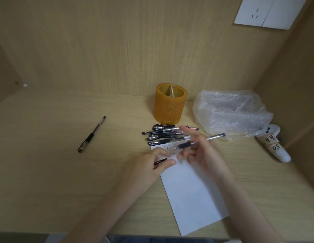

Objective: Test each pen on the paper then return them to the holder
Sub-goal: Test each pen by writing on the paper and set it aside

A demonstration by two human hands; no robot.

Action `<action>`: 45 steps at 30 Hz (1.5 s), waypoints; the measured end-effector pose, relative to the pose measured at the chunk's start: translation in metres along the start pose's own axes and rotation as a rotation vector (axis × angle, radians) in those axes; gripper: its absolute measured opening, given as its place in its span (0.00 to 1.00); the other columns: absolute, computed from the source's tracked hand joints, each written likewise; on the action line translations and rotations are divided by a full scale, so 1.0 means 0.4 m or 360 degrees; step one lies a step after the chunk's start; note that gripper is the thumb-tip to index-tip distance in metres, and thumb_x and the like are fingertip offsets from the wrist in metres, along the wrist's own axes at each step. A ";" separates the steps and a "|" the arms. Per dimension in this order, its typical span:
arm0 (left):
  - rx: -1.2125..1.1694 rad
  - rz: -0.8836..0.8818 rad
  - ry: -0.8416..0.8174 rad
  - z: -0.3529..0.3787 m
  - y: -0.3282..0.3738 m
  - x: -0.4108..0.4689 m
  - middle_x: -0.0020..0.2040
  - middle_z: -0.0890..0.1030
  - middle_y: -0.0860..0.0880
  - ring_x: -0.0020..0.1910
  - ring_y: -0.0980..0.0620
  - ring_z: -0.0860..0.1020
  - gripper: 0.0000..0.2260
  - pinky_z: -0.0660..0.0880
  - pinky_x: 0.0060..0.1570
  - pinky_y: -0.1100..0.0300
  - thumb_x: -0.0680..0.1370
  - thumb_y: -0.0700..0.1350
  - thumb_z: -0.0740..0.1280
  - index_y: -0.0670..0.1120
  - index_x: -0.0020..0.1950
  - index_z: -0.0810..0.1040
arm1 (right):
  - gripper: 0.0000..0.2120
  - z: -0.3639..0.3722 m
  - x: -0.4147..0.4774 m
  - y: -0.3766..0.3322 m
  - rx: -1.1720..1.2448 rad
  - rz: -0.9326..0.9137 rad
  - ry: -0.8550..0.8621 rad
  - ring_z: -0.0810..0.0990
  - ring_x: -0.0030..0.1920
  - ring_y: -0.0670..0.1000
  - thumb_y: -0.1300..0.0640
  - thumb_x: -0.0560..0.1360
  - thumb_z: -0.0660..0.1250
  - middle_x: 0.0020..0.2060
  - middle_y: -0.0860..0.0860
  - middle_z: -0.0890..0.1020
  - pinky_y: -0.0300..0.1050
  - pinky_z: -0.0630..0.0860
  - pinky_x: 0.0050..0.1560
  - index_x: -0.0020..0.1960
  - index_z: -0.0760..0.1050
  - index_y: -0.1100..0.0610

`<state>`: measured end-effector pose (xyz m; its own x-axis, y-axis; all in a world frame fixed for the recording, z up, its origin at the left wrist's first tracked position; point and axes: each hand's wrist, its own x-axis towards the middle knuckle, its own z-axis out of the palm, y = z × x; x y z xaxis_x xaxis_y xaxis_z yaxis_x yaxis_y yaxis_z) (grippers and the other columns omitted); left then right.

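An orange cylindrical holder [170,104] stands at the back of the desk. In front of it lies a pile of several black pens [163,135]. A white paper [193,193] lies below the pile, with scribbles at its top edge. My right hand [203,151] holds an uncapped pen [205,140] above the paper's top, the pen lying nearly level and blurred. My left hand [158,163] pinches a black pen cap [160,161] beside the paper's left edge. One more capped pen [92,134] lies alone at the left.
A crumpled clear plastic bag [230,113] sits right of the holder. A white tube with handwritten labels [273,146] lies by the right wall. Wooden walls close in the back and both sides. A white wall socket [268,11] is at the top right.
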<state>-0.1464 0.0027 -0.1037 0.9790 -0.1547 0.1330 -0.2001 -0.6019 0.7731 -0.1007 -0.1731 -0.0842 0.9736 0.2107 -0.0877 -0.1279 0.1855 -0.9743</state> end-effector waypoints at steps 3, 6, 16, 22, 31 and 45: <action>0.0171 0.0030 -0.0050 -0.001 -0.007 -0.013 0.30 0.75 0.60 0.32 0.67 0.73 0.13 0.66 0.32 0.74 0.71 0.61 0.67 0.60 0.54 0.78 | 0.18 -0.022 0.025 -0.018 -0.0094 0.0048 0.0092 0.84 0.34 0.55 0.56 0.80 0.52 0.33 0.61 0.83 0.37 0.63 0.22 0.52 0.79 0.63; 0.0345 0.0108 -0.0139 0.004 -0.009 -0.020 0.33 0.79 0.58 0.31 0.67 0.73 0.17 0.66 0.34 0.76 0.71 0.63 0.66 0.63 0.58 0.76 | 0.17 -0.011 0.035 -0.008 -0.0372 -0.0084 0.0285 0.77 0.26 0.48 0.50 0.77 0.65 0.27 0.58 0.80 0.37 0.60 0.23 0.40 0.79 0.64; 0.0581 0.0212 -0.0141 0.016 -0.020 -0.022 0.48 0.83 0.60 0.41 0.62 0.78 0.20 0.68 0.39 0.71 0.72 0.65 0.61 0.63 0.62 0.73 | 0.20 0.027 0.084 0.071 -0.0707 -0.0353 0.0623 0.66 0.23 0.41 0.63 0.72 0.70 0.17 0.43 0.67 0.32 0.64 0.29 0.24 0.68 0.57; 0.0563 0.0184 -0.0142 0.016 -0.020 -0.022 0.49 0.82 0.61 0.39 0.64 0.76 0.19 0.67 0.38 0.75 0.72 0.65 0.62 0.63 0.62 0.74 | 0.18 0.025 0.080 0.089 -0.0764 -0.0441 0.0684 0.65 0.22 0.42 0.68 0.71 0.65 0.16 0.43 0.66 0.30 0.62 0.27 0.25 0.66 0.58; 0.0607 0.0164 -0.0153 0.015 -0.017 -0.023 0.45 0.83 0.59 0.34 0.65 0.71 0.19 0.63 0.33 0.77 0.73 0.65 0.61 0.63 0.62 0.73 | 0.21 0.021 0.084 0.094 -0.0784 -0.0479 0.0622 0.66 0.22 0.41 0.68 0.72 0.66 0.17 0.43 0.67 0.30 0.63 0.28 0.24 0.65 0.56; 0.0632 0.0131 -0.0130 0.019 -0.020 -0.023 0.48 0.83 0.60 0.43 0.63 0.78 0.19 0.72 0.43 0.69 0.72 0.65 0.61 0.64 0.62 0.73 | 0.21 0.022 0.083 0.096 -0.0871 -0.0526 0.0641 0.66 0.22 0.42 0.68 0.71 0.66 0.17 0.43 0.67 0.30 0.63 0.28 0.24 0.65 0.55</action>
<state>-0.1540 0.0029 -0.1157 0.9559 -0.2670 0.1224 -0.2930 -0.8379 0.4605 -0.0750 -0.1504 -0.1227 0.9521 -0.1600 0.2604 0.1926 -0.3474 -0.9177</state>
